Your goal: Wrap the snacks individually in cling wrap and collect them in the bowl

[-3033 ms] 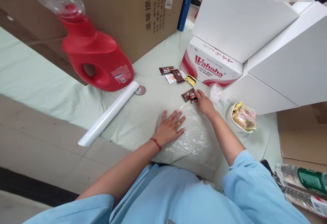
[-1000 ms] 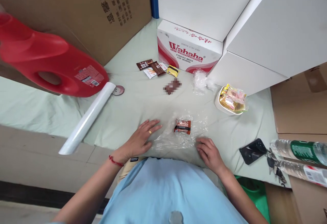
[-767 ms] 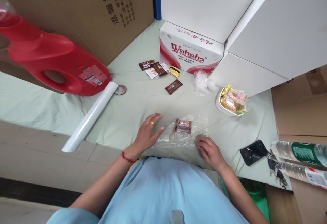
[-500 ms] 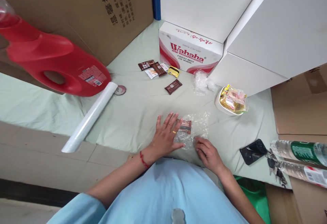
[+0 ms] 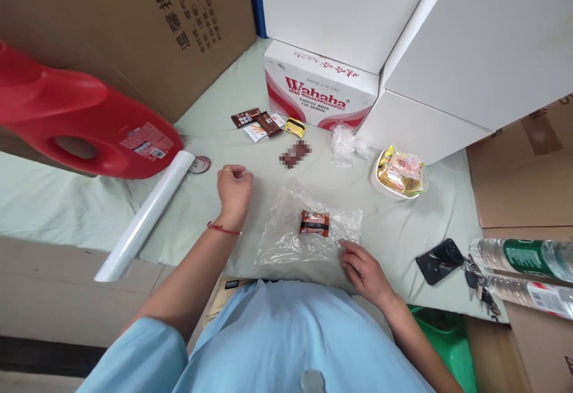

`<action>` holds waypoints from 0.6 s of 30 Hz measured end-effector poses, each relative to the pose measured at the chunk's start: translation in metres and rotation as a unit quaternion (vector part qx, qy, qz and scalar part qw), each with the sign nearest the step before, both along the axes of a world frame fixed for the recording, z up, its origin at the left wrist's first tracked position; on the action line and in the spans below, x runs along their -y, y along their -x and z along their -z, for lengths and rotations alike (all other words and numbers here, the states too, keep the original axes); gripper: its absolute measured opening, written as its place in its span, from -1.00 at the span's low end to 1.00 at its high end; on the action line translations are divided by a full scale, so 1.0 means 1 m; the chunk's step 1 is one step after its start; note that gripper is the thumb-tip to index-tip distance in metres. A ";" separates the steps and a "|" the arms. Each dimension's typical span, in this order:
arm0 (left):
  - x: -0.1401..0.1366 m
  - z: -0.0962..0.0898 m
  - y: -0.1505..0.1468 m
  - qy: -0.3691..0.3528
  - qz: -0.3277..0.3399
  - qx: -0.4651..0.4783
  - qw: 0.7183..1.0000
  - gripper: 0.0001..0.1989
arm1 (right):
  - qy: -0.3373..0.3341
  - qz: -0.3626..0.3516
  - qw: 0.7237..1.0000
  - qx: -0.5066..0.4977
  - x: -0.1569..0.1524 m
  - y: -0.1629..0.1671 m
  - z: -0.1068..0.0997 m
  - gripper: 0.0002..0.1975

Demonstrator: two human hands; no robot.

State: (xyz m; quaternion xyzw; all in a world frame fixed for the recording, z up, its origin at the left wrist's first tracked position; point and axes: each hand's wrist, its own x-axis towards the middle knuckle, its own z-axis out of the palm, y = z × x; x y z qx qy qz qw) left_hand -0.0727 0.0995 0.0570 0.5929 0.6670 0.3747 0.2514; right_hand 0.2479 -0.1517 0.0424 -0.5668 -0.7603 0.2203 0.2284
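A sheet of clear plastic film [image 5: 282,240], crinkled, lies on the cloth in front of me. On it rests a small red-brown wrapped snack [image 5: 314,224] with a dark band. My left hand [image 5: 235,193] is raised left of the film, apart from it, its fingers curled in; what they hold, if anything, is hidden. My right hand [image 5: 364,270] stays at the film's lower right edge, index fingertip on it and the other fingers bent, gripping the edge. Beyond lie brown sachets [image 5: 270,124], a yellow packet [image 5: 295,126] and a blurred brown packet [image 5: 295,154].
A white film roll [image 5: 143,220] and a red jug [image 5: 102,124] lie to the left, by a round disc [image 5: 200,165]. On the right are a tub of snacks [image 5: 376,185], a black phone [image 5: 439,261], keys and bottles [image 5: 528,258]. A Wahaha carton [image 5: 320,91] stands behind crumpled plastic [image 5: 344,145].
My left hand has lifted off the film and moved left and away from me, its fingers curling. The film now shows spread wider, the snack uncovered. My right hand stays put.
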 end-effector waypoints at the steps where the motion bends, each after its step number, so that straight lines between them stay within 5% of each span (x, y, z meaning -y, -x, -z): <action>1: 0.010 -0.008 -0.002 -0.020 -0.016 -0.002 1.000 -0.77 | 0.003 -0.006 1.000 0.001 0.000 -0.001 -0.001 -0.80; 4: 0.052 -0.028 -0.021 -0.058 0.086 -0.007 0.995 -0.84 | 0.020 -0.019 1.000 0.005 -0.005 -0.003 -0.006 -0.75; 6: 0.077 -0.030 -0.037 -0.087 0.314 -0.075 0.942 -0.81 | 0.043 -0.015 0.999 0.015 -0.015 -0.003 -0.010 -0.70; 8: 0.092 -0.022 -0.048 -0.093 0.405 -0.159 0.895 -0.76 | 0.066 -0.002 0.997 0.032 -0.032 -0.002 -0.013 -0.65; 12: 0.094 0.013 -0.038 -0.065 0.344 -0.254 0.902 -0.61 | 0.052 0.118 0.991 0.041 -0.070 -0.008 -0.017 -0.42; 15: 0.089 0.036 -0.017 -0.037 0.279 -0.281 0.918 -0.46 | -0.017 0.240 0.971 0.015 -0.090 -0.029 -0.013 -0.35; 18: 0.089 0.047 -0.002 -0.035 0.287 -0.290 0.912 -0.43 | -0.103 0.335 0.936 0.028 -0.103 -0.063 -0.001 -0.40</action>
